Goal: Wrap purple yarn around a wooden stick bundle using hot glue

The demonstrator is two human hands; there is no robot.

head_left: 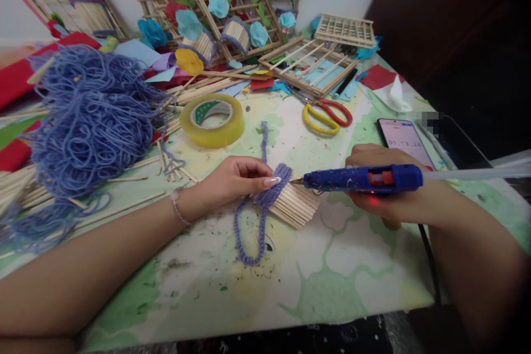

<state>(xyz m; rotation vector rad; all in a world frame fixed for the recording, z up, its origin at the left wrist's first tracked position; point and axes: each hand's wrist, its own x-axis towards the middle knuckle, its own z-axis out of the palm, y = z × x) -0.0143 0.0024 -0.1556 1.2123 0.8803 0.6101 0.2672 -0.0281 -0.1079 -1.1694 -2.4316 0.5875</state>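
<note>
Evidently I am at the gluing step: my left hand [244, 180] pinches the stick piece [296, 204] at its braided end, thumb on top of the blue braid [269, 197], the fingers curled behind and partly hidden. My right hand [400, 207] is closed around the glue gun [344, 178], though its fingertips are mostly out of sight, so I cannot tell whether the trigger is squeezed. The nozzle points back towards my left thumb, right by the border where the braid meets the bare wood; whether it touches, and whether any glue is out, I cannot make out.

The stick piece lies between my two hands, its bare ends fanning out from under my left thumb and below the nozzle. A slack loop of the braid hangs towards me below those left fingers, and a loose tail stretches away beyond them. Judging by that spare length, more braid could be laid on. For that, the next move calls for a small line of glue close to the braid's edge, then the cord pressed snugly against it, with my thumb kept clear of the hot tip.

Just beyond my left fingers sits the tape roll [224, 135]; the scissors [321, 131] lie beyond the nozzle, the phone [402, 135] past my right knuckles, and the yarn heap [95, 121] beyond my left wrist, off to its left.
</note>
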